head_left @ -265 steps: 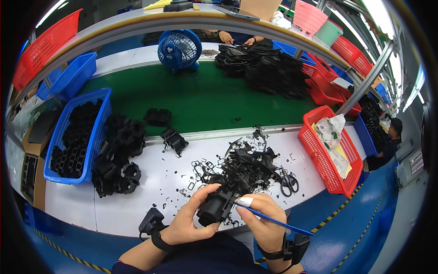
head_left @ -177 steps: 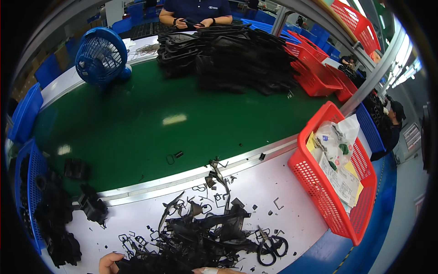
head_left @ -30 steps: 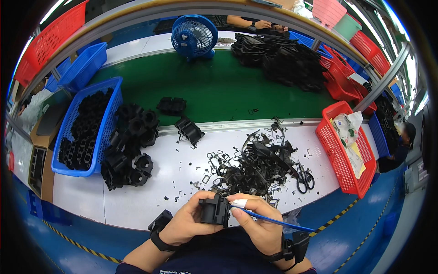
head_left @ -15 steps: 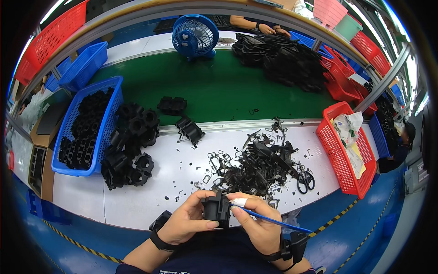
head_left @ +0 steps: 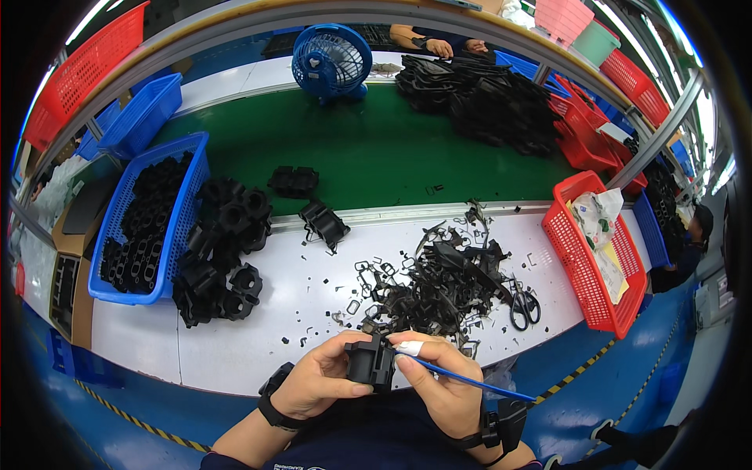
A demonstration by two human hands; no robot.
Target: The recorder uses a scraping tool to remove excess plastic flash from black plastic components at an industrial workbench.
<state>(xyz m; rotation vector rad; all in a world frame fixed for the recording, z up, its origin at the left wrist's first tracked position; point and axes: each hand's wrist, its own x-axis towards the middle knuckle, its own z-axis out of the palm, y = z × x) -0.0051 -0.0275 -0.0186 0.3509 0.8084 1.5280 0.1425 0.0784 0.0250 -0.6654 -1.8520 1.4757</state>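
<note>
My left hand (head_left: pixel 323 381) grips a black moulded rubber or plastic part (head_left: pixel 365 363) at the near edge of the white table, thumb in front and fingers behind. In my right hand (head_left: pixel 440 385) is a slim blue-handled tool (head_left: pixel 470 381), pinched between thumb and fingers. Its tip meets the part's right side, where my fingers hide it. White tape wraps one finger of that hand. Just beyond lies a heap of black trimmed scraps (head_left: pixel 439 286), with black scissors (head_left: pixel 523 305) at its right. Two similar black parts (head_left: pixel 324 224) (head_left: pixel 294 181) lie farther off.
Stacked black parts (head_left: pixel 227 235) stand left, beside a blue basket (head_left: pixel 149 298) of parts. A red basket (head_left: pixel 572 270) holding bags and paper stands right. Beyond the green surface (head_left: pixel 329 141) are a blue fan (head_left: pixel 333 66), black sheet-like pieces (head_left: pixel 478 102) and a co-worker's hands (head_left: pixel 454 47).
The held part tips slightly while the blue-handled tool stays against it. Across the table, the co-worker's hands shift a little. Dark-clothed legs now show at the lower right.
</note>
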